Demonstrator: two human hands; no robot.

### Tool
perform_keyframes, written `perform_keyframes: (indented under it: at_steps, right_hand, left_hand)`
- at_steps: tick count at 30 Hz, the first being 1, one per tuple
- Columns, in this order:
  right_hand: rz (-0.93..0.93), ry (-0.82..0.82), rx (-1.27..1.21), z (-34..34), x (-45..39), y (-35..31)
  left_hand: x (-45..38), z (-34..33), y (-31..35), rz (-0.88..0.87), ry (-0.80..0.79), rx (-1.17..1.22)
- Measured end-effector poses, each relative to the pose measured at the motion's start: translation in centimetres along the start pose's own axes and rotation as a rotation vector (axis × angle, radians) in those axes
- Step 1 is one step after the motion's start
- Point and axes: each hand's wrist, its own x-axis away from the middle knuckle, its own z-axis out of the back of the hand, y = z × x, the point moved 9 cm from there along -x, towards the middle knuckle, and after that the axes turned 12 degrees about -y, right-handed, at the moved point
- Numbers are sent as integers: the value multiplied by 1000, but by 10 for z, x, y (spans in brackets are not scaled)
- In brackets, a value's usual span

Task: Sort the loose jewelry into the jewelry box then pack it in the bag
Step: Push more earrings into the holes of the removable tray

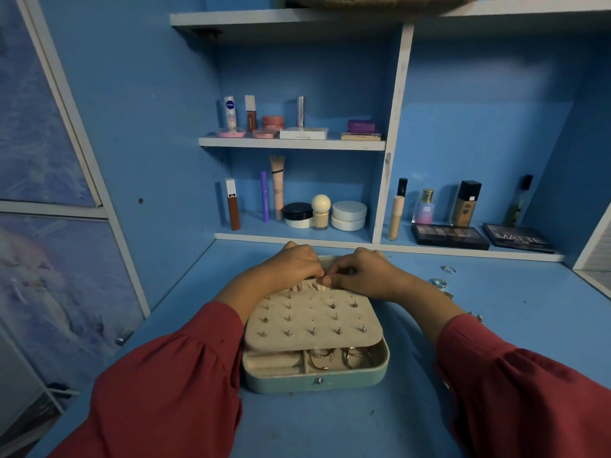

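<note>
The box (315,375) sits open mid-desk (330,424), teal shell, with a beige stud panel (310,320) lying across it and rings showing in the near-right compartments. Both hands meet at the far edge of the panel, over a gathered fabric pocket (305,286). The left hand (291,262) and right hand (360,272) have fingertips pinched together at the pocket's hem – looks like they're working something small into or onto it, but the item itself is hidden, so can't tell what's gripped.

To do this bit well, imo: hold the hem open with one hand, feed with the other, and keep wrists lifted off the panel – the studs' posts stick up and could snag a sleeve (185,375) or get knocked loose.

Loose pieces (441,279) lie on the desk to the right, near the right forearm, w/ more scattered nearer. That arm risks sweeping them; the desk's right edge isn't far. Open room lies on the near side and to the left of the box. Far side is tight – the shelf lip (297,238) is just behind the hands. No bag in view.
</note>
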Motion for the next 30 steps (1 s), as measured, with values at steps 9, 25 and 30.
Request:
perform_keyframes:
  at_steps: [9,25,30]
  right_hand:
    - [-28,0,73,0,-1,0]
    - [-25,100,17,7,7,2]
    - [-15,141,-64,11,7,5]
  left_hand:
    - [6,12,-21,-60,277,580]
    - [7,12,-32,79,352,494]
    - [13,18,-20,2,359,484]
